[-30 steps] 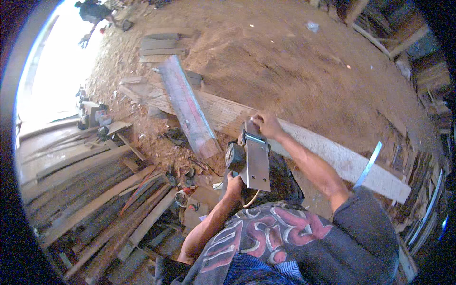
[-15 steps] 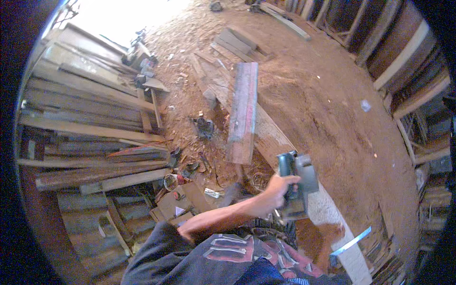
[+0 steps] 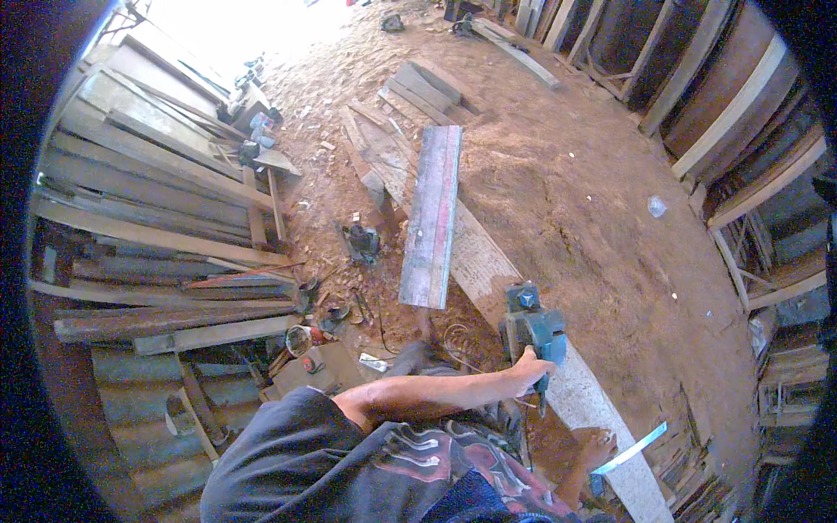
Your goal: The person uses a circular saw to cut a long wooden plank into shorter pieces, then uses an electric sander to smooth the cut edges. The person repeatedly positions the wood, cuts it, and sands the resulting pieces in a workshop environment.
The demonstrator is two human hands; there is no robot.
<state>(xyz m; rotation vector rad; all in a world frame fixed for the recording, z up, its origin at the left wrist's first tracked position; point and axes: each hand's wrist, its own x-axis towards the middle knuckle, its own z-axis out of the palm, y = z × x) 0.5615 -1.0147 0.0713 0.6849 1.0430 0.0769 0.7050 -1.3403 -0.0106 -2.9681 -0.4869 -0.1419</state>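
Observation:
My left arm reaches across from the left, and my left hand (image 3: 530,368) is closed on the handle of a teal and dark electric planer (image 3: 542,329). The planer stands over a long pale wooden plank (image 3: 603,397) that runs from the upper middle to the lower right. A brown, skin-toned shape (image 3: 593,449) by the plank's left edge may be my right hand, but its fingers cannot be made out. Close to it, a thin light-blue strip (image 3: 635,449) lies across the plank.
A wide board with a reddish stripe (image 3: 432,213) lies over the plank ahead. Another dark power tool (image 3: 360,241) sits on the sawdust-covered ground to the left. Stacked timber (image 3: 166,192) lines the left side, and upright boards (image 3: 689,96) lean at the right.
The planer has turned in my left hand, and its top with the front knob now faces up. My view has shifted slightly, moving the surroundings a little left.

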